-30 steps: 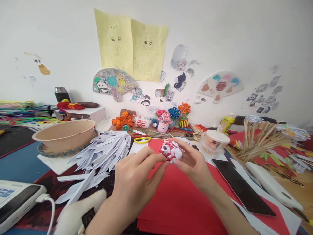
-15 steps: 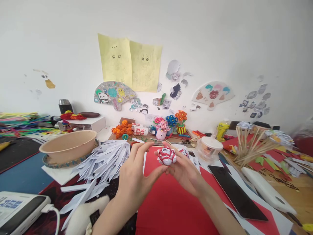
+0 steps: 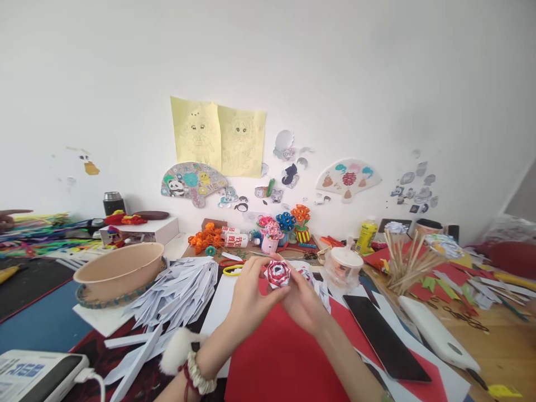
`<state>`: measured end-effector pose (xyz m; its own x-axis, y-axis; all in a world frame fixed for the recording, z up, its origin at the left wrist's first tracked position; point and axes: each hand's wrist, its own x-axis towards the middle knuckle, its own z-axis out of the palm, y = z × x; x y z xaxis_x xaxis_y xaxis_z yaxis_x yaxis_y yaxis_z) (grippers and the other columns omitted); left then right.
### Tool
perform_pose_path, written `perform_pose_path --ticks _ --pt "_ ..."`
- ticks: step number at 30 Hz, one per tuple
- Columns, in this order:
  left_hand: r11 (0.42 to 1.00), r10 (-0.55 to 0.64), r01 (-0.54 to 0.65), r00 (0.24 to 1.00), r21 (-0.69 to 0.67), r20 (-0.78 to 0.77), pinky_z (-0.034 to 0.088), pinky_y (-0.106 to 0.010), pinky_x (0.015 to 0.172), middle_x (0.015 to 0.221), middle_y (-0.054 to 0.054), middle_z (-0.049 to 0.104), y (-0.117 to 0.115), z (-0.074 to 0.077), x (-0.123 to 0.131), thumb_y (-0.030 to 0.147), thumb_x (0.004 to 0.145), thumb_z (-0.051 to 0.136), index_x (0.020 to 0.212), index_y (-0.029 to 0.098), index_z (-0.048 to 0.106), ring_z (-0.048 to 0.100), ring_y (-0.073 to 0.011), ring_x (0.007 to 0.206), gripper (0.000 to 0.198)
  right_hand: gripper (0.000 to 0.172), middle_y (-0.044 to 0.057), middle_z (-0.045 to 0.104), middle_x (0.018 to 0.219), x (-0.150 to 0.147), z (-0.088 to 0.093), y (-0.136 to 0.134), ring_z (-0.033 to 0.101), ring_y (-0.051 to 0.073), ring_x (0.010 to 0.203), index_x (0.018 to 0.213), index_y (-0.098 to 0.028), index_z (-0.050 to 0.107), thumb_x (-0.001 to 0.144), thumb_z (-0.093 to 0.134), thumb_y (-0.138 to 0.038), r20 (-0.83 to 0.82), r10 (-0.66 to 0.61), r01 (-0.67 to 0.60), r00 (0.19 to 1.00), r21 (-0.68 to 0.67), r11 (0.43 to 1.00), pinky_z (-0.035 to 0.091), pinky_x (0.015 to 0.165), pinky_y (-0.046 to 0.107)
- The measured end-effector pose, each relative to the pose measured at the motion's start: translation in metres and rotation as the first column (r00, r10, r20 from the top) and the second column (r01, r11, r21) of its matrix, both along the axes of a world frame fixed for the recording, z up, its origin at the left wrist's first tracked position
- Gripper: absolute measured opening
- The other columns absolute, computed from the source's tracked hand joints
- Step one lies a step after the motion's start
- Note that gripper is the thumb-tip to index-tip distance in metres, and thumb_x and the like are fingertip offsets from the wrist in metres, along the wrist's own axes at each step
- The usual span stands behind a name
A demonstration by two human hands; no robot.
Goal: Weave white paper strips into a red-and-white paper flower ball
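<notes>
A small red-and-white folded paper ball (image 3: 277, 274) is held between both hands, with a dark opening at its centre showing toward me. My left hand (image 3: 253, 296) grips its left side, the thumb along its lower edge. From the right, my right hand (image 3: 305, 301) closes on it with curved fingers, partly hidden behind the ball. Below the hands lies a large red sheet of paper (image 3: 276, 363). More red-and-white folded paper (image 3: 305, 272) sits just behind my right hand.
To the left are a pile of white paper strips (image 3: 180, 287), a tan bowl (image 3: 119, 268) and a power bank (image 3: 37, 377). On the right lie a black phone (image 3: 385, 338), a white oblong device (image 3: 438, 332) and wooden sticks (image 3: 404, 259). Yellow-handled scissors (image 3: 232, 270) rest behind my left hand.
The paper ball has been turned so its dark central opening shows. My hands have come closer together around it. The camera has tilted up, so the wall pictures sit lower.
</notes>
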<state>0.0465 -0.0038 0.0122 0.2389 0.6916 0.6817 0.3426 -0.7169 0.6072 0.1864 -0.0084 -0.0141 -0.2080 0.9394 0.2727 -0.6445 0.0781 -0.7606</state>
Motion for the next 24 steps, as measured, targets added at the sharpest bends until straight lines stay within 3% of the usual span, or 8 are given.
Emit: perform_pose_path --ticks 4,6,10,15,18,21,24 --pt "0.999 0.009 -0.012 0.999 0.048 0.053 0.052 -0.037 0.084 0.107 -0.006 0.064 0.015 -0.002 0.001 0.020 0.073 0.078 0.106 0.022 0.061 0.062 -0.0248 0.100 0.038 0.037 0.001 0.075 0.100 -0.006 0.008 0.014 0.064 0.016 0.075 0.121 -0.029 0.068 0.087 0.066 -0.044 -0.013 0.032 -0.032 0.999 -0.006 0.999 0.052 0.076 0.031" --pt "0.996 0.039 -0.047 0.994 0.074 0.103 0.050 -0.041 0.092 0.116 -0.008 0.059 0.021 -0.005 0.001 0.019 0.076 0.074 0.112 0.022 0.057 0.058 -0.0265 0.109 0.040 0.033 0.000 0.075 0.095 -0.009 0.015 0.019 0.065 0.017 0.075 0.116 -0.027 0.070 0.088 0.065 -0.043 -0.004 0.049 -0.049 0.999 0.004 0.999 0.052 0.076 0.032" --pt "0.987 0.086 -0.109 0.978 0.115 0.192 0.044 -0.048 0.102 0.124 -0.011 0.050 0.028 -0.013 -0.001 0.019 0.082 0.068 0.123 0.024 0.049 0.050 -0.0293 0.121 0.045 0.032 0.002 0.075 0.106 -0.018 0.024 0.025 0.066 0.019 0.079 0.116 -0.027 0.070 0.090 0.062 -0.044 0.022 0.064 -0.065 0.998 0.040 0.997 0.054 0.079 0.036" --pt "0.987 0.084 -0.116 0.963 0.111 0.257 0.046 -0.045 0.100 0.126 -0.011 0.049 0.028 -0.023 0.001 0.022 0.086 0.066 0.129 0.026 0.045 0.051 -0.0281 0.120 0.048 0.040 0.004 0.075 0.107 -0.025 0.017 0.028 0.067 0.022 0.087 0.120 -0.027 0.067 0.087 0.068 -0.049 0.052 0.061 -0.065 0.997 0.083 0.994 0.054 0.082 0.038" --pt "0.990 0.060 -0.094 0.957 0.105 0.284 0.045 -0.044 0.102 0.125 -0.010 0.051 0.026 -0.026 0.006 0.024 0.087 0.066 0.131 0.027 0.044 0.052 -0.0274 0.120 0.048 0.035 0.004 0.075 0.102 -0.022 0.011 0.027 0.067 0.022 0.087 0.111 -0.026 0.069 0.085 0.070 -0.050 0.083 0.014 -0.026 0.996 0.142 0.990 0.055 0.081 0.037" --pt "0.994 0.003 -0.034 0.961 0.108 0.276 0.045 -0.043 0.101 0.124 -0.009 0.054 0.023 -0.027 0.008 0.021 0.085 0.068 0.130 0.027 0.046 0.054 -0.0274 0.119 0.050 0.031 0.004 0.075 0.093 -0.016 0.006 0.026 0.069 0.022 0.083 0.099 -0.024 0.071 0.085 0.072 -0.051 0.089 0.019 -0.032 0.996 0.139 0.990 0.055 0.077 0.036" --pt "0.993 -0.071 0.046 0.967 0.107 0.246 0.045 -0.042 0.102 0.125 -0.009 0.055 0.023 -0.026 0.006 0.021 0.086 0.067 0.131 0.027 0.047 0.054 -0.0269 0.120 0.050 0.036 0.003 0.075 0.084 -0.012 0.002 0.025 0.069 0.021 0.077 0.094 -0.024 0.071 0.086 0.067 -0.059 0.082 0.020 -0.030 0.996 0.131 0.991 0.055 0.072 0.033"
